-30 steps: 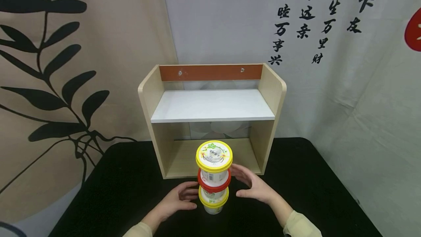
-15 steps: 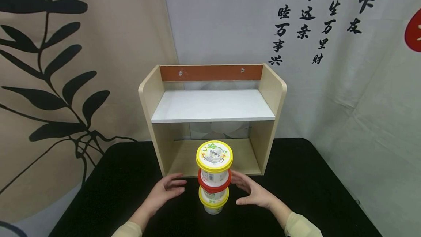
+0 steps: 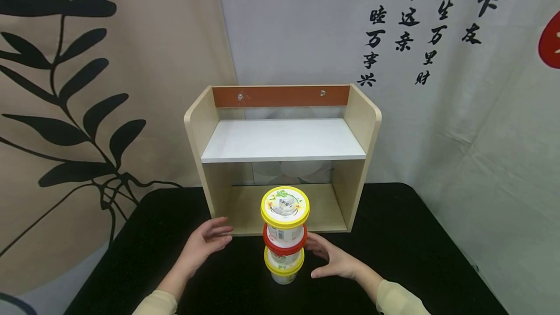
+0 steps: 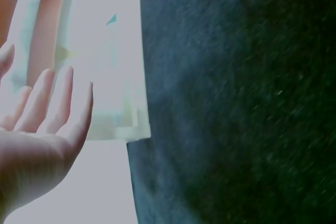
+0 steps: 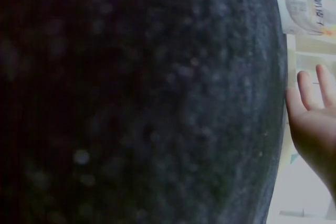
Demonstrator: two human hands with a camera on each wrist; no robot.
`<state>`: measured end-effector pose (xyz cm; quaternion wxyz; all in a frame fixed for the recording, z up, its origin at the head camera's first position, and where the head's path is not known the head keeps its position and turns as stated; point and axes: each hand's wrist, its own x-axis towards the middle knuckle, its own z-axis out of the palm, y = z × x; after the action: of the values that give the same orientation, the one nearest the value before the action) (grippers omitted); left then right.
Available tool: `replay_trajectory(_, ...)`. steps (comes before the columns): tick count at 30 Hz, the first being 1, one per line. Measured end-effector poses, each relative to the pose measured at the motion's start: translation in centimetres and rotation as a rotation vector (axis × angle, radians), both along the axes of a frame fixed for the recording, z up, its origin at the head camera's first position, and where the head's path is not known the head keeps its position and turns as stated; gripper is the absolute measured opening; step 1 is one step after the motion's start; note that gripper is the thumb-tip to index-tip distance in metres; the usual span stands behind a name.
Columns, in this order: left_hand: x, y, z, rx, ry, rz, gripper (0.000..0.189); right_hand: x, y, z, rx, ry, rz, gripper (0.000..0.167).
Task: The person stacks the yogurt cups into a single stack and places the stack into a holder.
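Three tubs stand stacked upright on the black table in the head view: a yellow-lidded tub (image 3: 285, 206) on top, a red-lidded tub (image 3: 285, 250) in the middle and another yellow-lidded tub (image 3: 284, 272) at the bottom. My left hand (image 3: 203, 243) is well to the left of the stack, by the shelf's front left corner, fingers relaxed and holding nothing. To the right of the tubs is my right hand (image 3: 334, 259), its fingertips close to the red lid and its thumb spread away. Relaxed, uncurled fingers show on the left hand (image 4: 50, 124) and right hand (image 5: 315, 111) in the wrist views.
A wooden two-tier shelf (image 3: 283, 140) with a white upper board stands behind the tubs. Black table (image 3: 407, 256) extends on both sides. Behind are a wall cloth with dark leaves (image 3: 52, 130) and another with black lettering (image 3: 407, 18).
My left hand has moved from beside the stack leftward and away toward the shelf's left corner. My right hand has dropped slightly lower beside the tubs. The stack has stayed in place.
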<state>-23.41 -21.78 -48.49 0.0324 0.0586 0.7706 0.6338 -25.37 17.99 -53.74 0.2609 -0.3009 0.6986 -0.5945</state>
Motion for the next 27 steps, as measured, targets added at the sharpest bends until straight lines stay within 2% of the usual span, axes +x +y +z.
replay_trajectory(6,-0.1,-0.9,0.8,0.002,0.043,0.032,0.06,-0.3,-0.4,-0.5,0.031,-0.011,-0.02,0.083)
replay_trajectory(16,-0.4,-2.4,2.3,-0.04,0.085,0.075,0.062,-0.7,-1.3,-0.6,0.082,0.016,0.009,0.086)
replay_trajectory(22,-0.5,-3.0,3.3,-0.047,0.113,0.081,0.062,-0.8,-1.9,-0.7,0.077,0.029,0.033,0.087)
replay_trajectory(27,-0.7,-3.4,4.1,-0.098,0.143,0.122,0.063,-0.7,-2.4,-0.7,0.065,0.035,0.041,0.09)
